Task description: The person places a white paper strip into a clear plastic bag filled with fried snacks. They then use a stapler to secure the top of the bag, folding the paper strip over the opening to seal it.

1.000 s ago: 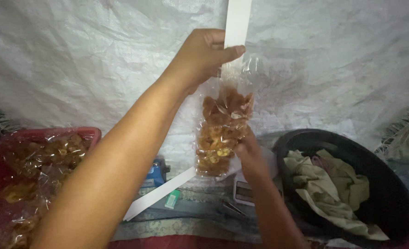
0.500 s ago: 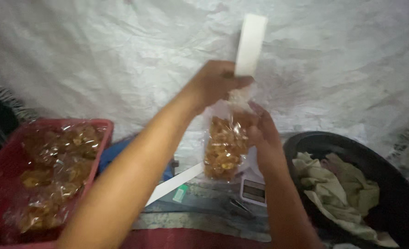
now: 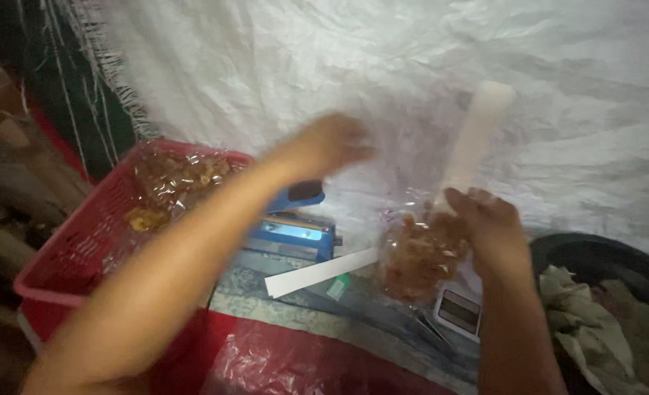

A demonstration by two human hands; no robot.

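The right hand (image 3: 485, 219) grips the neck of a clear bag of brown snacks (image 3: 419, 256), holding it up above a small white scale (image 3: 459, 311). A white strip (image 3: 474, 143) rises from that same grip. The left hand (image 3: 335, 143) is blurred in mid-air over the blue heat sealer (image 3: 291, 230); whether it is open or closed cannot be told. To the left sits a red basket (image 3: 68, 249) of filled bags.

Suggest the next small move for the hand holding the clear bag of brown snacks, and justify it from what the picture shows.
Probably lower the clear bag toward the blue heat sealer. The right hand pinches its neck in the air, contents settled at the bottom, top apparently unsealed. The blurred left hand is off the bag, above the sealer, and bagged snacks already fill the red basket.
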